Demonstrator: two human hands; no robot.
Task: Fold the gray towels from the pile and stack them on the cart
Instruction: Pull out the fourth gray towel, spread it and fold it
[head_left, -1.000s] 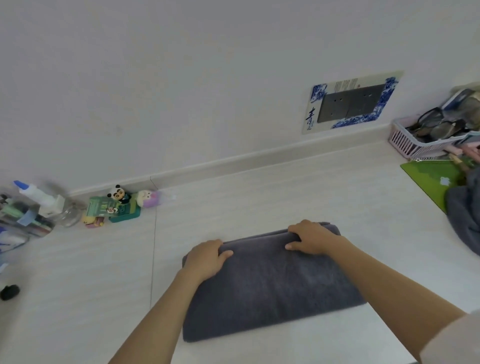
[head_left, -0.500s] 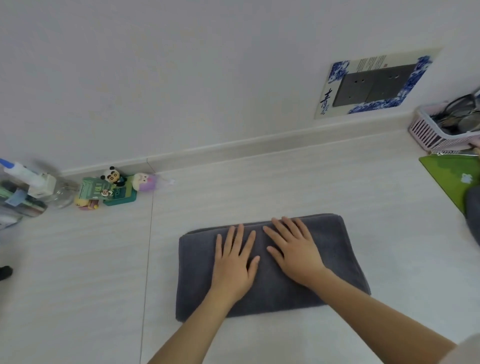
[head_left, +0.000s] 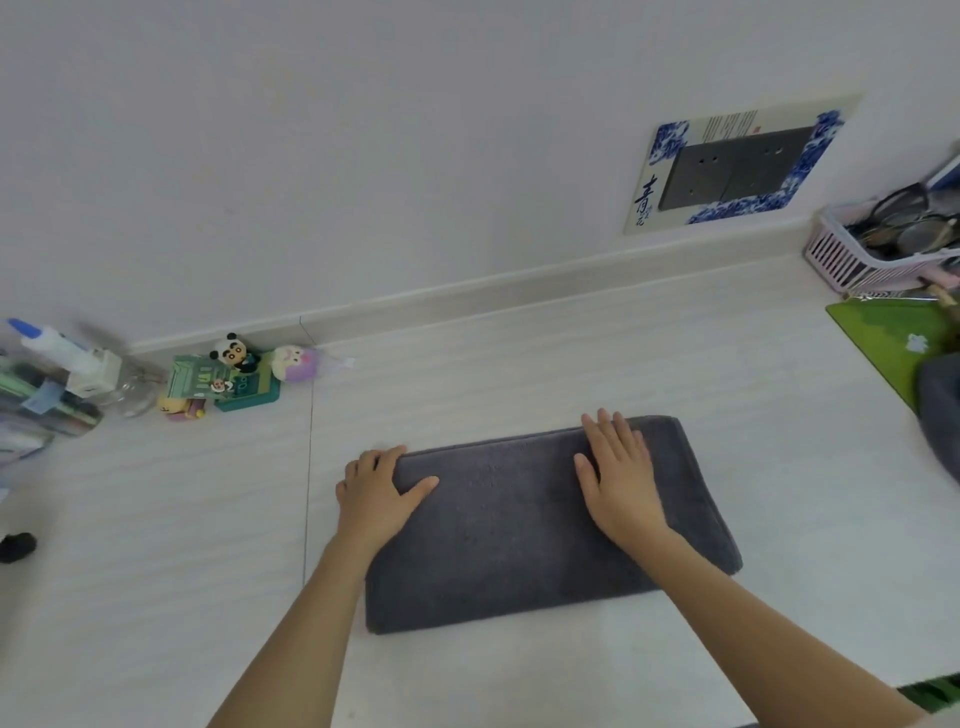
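Presently, at the far left edge of the frame, a small black object (head_left: 17, 546) lies on the white tabletop (head_left: 519, 353); its kind cannot be told. Above it, at mid left, stands a clear spray bottle (head_left: 78, 364) with a white head and blue tip, blurred, beside a cluster of blurred containers. Just right of the bottle, against the wall trim, sit a green card (head_left: 200, 382), a panda figurine (head_left: 232, 353) and a purple-and-cream plush toy (head_left: 293, 362), all close together.

Centre frame: one folded gray towel (head_left: 519, 525) lies flat on the tabletop as a long rectangle, slightly skewed, its right end higher in the frame. The left hand (head_left: 376, 493) is at the towel's upper left corner; its grip is closed on the cloth, fingers curled over the far edge and thumb lying on top. The right hand (head_left: 621, 475) rests palm down on the towel's upper right portion, its grip spread flat, fingers straight and reaching the far edge. Both forearms enter from the lower edge of the frame.

Upper right: a dark socket panel in a blue-and-white decorative surround (head_left: 737, 163) is fixed to the wall. At the right edge, a pink slatted basket (head_left: 852, 265) holds dark tangled items, not identifiable. Below it lies a green mat (head_left: 883, 338), and on the mat's lower part a mound of gray towels (head_left: 940, 410), cut off by the frame edge, well apart from the folded one.
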